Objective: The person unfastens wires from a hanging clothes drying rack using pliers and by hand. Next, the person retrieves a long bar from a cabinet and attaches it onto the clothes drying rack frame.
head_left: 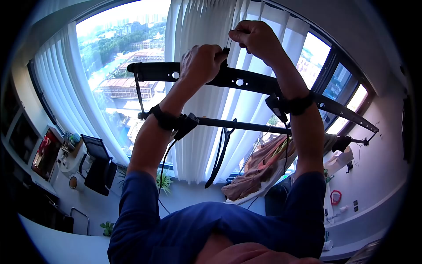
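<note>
Both of my arms reach up to a long black rack bar (250,83) with round holes along it. My left hand (200,65) is closed in front of the bar, its thumb and fingers pinching a small black piece (226,51) that stands at the bar's upper edge. A thin metal wire (231,42) rises from that piece. Above and to the right, my right hand (257,40) is closed in a pinch on the wire's upper end. The exact kind of the black piece is too small to tell.
Below the bar runs a black rod (246,125) with a black hanger (220,154) and brownish clothes (259,169) on it. White curtains (198,145) and windows stand behind. An office chair (96,165) is at the left. Cables hang from the straps on my wrists.
</note>
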Demonstrator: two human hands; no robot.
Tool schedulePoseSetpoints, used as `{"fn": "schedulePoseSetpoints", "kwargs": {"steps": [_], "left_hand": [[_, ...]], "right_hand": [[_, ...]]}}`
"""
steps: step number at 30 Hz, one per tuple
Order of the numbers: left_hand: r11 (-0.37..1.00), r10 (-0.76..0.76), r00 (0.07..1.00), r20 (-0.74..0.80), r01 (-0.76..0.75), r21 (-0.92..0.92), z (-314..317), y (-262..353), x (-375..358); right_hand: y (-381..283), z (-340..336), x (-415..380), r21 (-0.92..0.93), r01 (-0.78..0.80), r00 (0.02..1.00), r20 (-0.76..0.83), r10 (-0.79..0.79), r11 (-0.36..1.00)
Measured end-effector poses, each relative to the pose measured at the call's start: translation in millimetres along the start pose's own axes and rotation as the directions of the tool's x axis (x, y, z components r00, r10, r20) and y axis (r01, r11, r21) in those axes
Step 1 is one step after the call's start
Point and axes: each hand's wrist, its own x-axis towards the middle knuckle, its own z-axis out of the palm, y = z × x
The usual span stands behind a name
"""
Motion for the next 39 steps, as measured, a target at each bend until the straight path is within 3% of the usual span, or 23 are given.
{"fn": "schedulePoseSetpoints", "kwargs": {"steps": [5,9,11,16,18,20,25,31,35,39], "left_hand": [[0.999,0.018,0.996,-0.091,-0.020,-0.025,6.2,-4.0,3.9],[0.999,-0.006,0.998,-0.056,0.003,-0.053,2.1,0.7,7.9],[0.998,-0.012,0.999,-0.040,0.009,-0.059,4.5,-1.1,9.7],[0.977,0.046,0.993,-0.111,-0.068,-0.204,5.7,-8.1,12.1],[0.982,0.048,0.998,-0.027,-0.052,-0.180,3.6,-7.7,14.9],[0.980,0.073,0.997,-0.032,-0.078,-0.182,3.0,-8.6,15.2],[0.972,0.105,0.994,-0.023,-0.107,-0.208,6.8,-12.3,18.0],[0.988,0.029,0.999,-0.023,-0.032,-0.153,0.1,-11.1,14.6],[0.976,0.105,0.994,-0.040,-0.111,-0.185,1.5,-10.7,12.0],[0.964,0.075,0.996,0.041,-0.061,-0.258,-1.7,-9.3,14.3]], "right_hand": [[6.1,-6.9,-2.9,0.028,0.089,0.993,-0.077,-0.087,0.996],[-6.0,-22.9,4.9,0.109,0.004,0.999,-0.035,0.000,0.994],[-28.3,-25.0,5.7,0.139,-0.168,0.985,-0.020,0.173,0.976],[-18.7,-21.4,10.5,0.211,-0.168,0.983,-0.037,0.179,0.963],[-6.8,-20.8,11.9,0.217,-0.178,0.982,-0.031,0.189,0.960],[19.1,-17.5,8.0,0.119,-0.066,0.997,-0.034,0.070,0.991],[44.3,-19.3,4.6,0.178,-0.105,0.994,0.020,0.103,0.978],[46.1,-18.0,-0.6,0.265,-0.149,0.989,0.064,0.137,0.953],[51.7,-9.5,13.1,0.277,-0.223,0.974,0.089,0.206,0.935],[22.3,-10.0,28.2,0.186,-0.072,0.997,0.022,0.069,0.980]]}}
